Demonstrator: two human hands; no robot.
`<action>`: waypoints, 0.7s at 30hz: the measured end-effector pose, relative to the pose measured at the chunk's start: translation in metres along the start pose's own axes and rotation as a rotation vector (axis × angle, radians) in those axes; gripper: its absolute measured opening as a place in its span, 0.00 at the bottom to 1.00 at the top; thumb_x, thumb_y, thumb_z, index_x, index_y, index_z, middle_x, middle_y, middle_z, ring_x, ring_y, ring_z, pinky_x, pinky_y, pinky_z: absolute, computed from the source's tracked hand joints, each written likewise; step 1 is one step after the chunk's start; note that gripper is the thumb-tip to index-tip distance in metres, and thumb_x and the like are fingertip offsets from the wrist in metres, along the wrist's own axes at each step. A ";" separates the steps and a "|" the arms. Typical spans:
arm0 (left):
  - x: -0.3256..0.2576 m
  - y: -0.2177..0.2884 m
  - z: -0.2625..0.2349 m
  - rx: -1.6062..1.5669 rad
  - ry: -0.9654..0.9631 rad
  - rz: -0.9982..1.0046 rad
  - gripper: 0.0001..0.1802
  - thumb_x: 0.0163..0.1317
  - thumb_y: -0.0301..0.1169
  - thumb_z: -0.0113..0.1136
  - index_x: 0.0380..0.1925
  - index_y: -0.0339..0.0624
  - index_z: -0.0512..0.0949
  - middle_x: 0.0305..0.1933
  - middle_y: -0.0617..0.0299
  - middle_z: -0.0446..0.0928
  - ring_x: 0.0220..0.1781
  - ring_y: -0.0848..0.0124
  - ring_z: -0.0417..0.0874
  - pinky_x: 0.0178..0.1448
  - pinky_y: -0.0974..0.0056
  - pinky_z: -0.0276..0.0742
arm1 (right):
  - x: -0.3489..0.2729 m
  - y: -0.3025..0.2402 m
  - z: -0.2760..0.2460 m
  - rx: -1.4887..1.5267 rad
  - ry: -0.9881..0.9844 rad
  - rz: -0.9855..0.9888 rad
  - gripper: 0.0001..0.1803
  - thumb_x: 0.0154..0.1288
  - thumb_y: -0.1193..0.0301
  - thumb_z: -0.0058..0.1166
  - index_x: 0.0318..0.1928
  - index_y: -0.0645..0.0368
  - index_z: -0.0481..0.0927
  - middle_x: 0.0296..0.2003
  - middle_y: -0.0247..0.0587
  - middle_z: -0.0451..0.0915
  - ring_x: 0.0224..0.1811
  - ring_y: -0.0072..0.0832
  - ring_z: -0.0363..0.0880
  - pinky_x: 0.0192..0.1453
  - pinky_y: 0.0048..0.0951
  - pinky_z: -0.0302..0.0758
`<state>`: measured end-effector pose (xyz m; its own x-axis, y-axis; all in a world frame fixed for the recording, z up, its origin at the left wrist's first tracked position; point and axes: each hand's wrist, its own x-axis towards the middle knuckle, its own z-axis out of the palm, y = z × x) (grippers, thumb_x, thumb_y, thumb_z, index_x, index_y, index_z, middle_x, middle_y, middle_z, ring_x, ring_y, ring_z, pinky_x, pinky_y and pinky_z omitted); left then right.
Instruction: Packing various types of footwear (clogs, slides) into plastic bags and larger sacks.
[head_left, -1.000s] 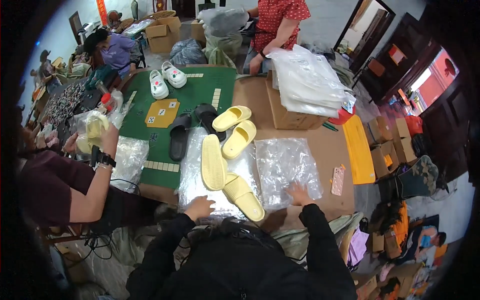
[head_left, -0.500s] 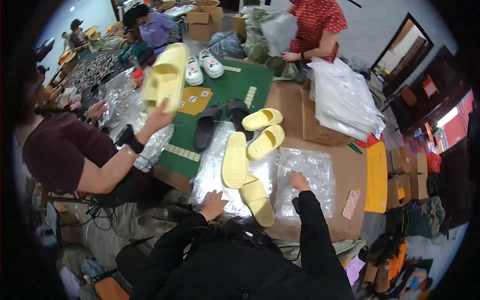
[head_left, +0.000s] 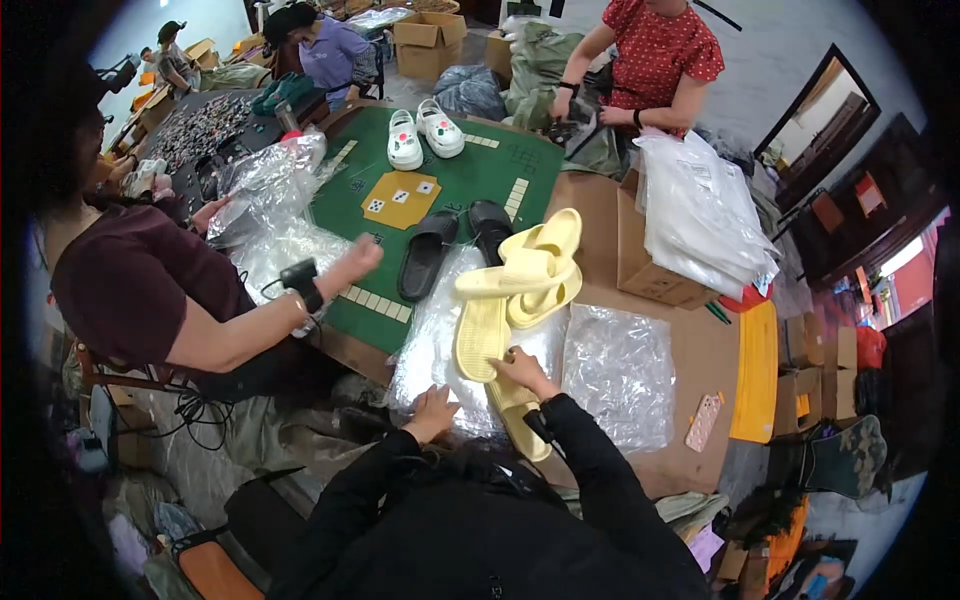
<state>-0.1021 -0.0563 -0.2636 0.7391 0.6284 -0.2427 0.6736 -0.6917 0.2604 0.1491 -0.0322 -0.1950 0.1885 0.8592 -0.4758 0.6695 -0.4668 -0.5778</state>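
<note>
My left hand lies flat, fingers spread, on a clear plastic bag at the near edge of the table. My right hand rests with its fingertips on a pale yellow slipper lying lengthwise on that bag. A second yellow slipper pokes out from under my right wrist. Further back, two yellow slippers lie side by side, with another one lying across them. I cannot tell whether my right fingers grip the slipper or only touch it.
A pair of black slippers and white shoes lie on the green mat. A second clear bag lies on the cardboard to the right. A co-worker's empty hand reaches in from the left. A cardboard box carries stacked bags.
The co-worker's raised yellow slipper now lies across the pile and their hand is empty. My right hand moved from the right-hand bag onto the yellow slipper.
</note>
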 end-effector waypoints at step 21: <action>-0.004 0.006 -0.009 0.077 -0.022 0.060 0.27 0.53 0.36 0.53 0.56 0.56 0.66 0.64 0.43 0.52 0.63 0.39 0.53 0.58 0.40 0.59 | 0.015 -0.039 -0.028 1.331 -0.017 -0.027 0.21 0.55 0.72 0.53 0.49 0.65 0.68 0.40 0.41 0.76 0.39 0.27 0.77 0.38 0.26 0.76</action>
<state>-0.1012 -0.0599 -0.2526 0.7773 0.5775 -0.2495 0.6251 -0.7537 0.2029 0.1464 0.0050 -0.1610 0.1711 0.8733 -0.4562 -0.5371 -0.3055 -0.7862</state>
